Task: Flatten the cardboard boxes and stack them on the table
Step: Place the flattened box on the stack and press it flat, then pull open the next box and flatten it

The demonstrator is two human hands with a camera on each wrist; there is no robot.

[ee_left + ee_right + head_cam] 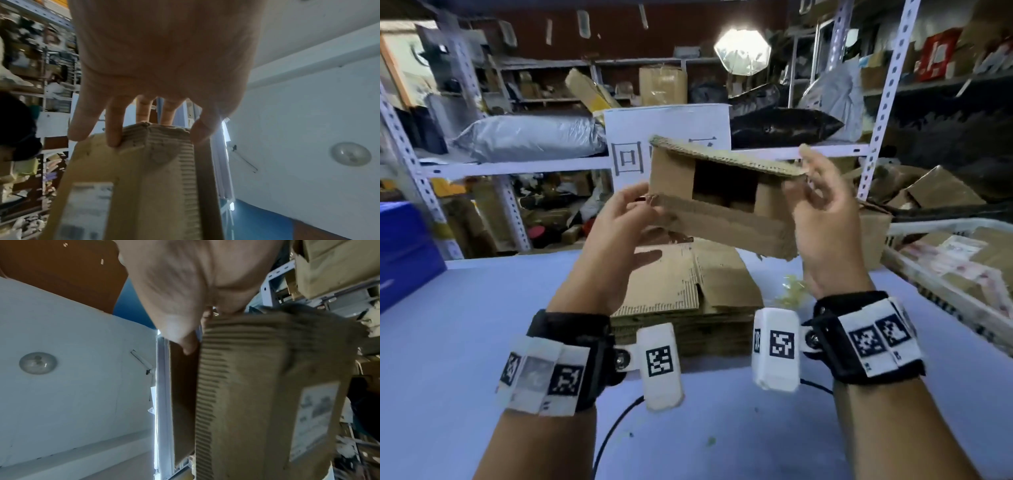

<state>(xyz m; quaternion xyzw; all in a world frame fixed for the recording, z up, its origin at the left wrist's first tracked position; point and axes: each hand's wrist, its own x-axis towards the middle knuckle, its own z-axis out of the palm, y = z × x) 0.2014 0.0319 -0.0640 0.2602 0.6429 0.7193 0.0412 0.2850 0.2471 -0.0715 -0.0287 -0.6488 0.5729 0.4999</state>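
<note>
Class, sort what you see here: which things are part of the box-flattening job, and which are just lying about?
Part of the job:
open brown cardboard box
left hand
right hand
stack of flattened brown cardboard
pale blue table

Lying about:
grey plastic mailing bag
white plastic basket

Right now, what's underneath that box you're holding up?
Below the held box lies a stack of flattened cardboard on the blue table. Its far edge is hidden behind the box, and both hands cover parts too.

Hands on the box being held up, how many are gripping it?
2. The left hand holds the left end of the cardboard box, and the right hand holds its right end, above the stack of flattened cardboard.
</note>
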